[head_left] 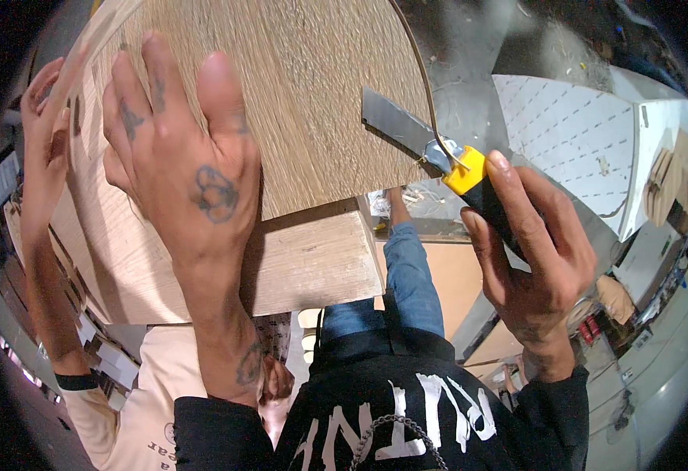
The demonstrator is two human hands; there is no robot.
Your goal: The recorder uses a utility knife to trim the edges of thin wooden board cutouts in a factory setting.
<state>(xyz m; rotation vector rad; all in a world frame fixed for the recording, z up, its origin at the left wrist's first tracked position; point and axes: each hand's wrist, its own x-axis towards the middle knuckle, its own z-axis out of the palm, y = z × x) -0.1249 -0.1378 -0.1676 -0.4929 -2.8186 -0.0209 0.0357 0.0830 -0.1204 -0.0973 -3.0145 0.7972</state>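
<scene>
My left hand (195, 157) lies flat on a wood-grain board (304, 94), its fingers spread toward the far side. In my right hand (536, 251) is a knife with a wide flat steel blade (395, 122) and a yellow and black handle (467, 171). The blade lies over the board's right edge, pointing left; whether it touches the surface I cannot tell. A thin brown edging strip (421, 67) follows the board's right side and curls away at its lower end, passing in front of the blade's base and reaching the yellow part of the handle.
Below the board is a paler wooden block (320, 255). At the left, another person's hand (49, 125) is at the board's edge; that person wears a cream shirt (159, 369). To the right stand a large white panel (571, 149) and stacked wood pieces (677, 177). Scraps litter the floor.
</scene>
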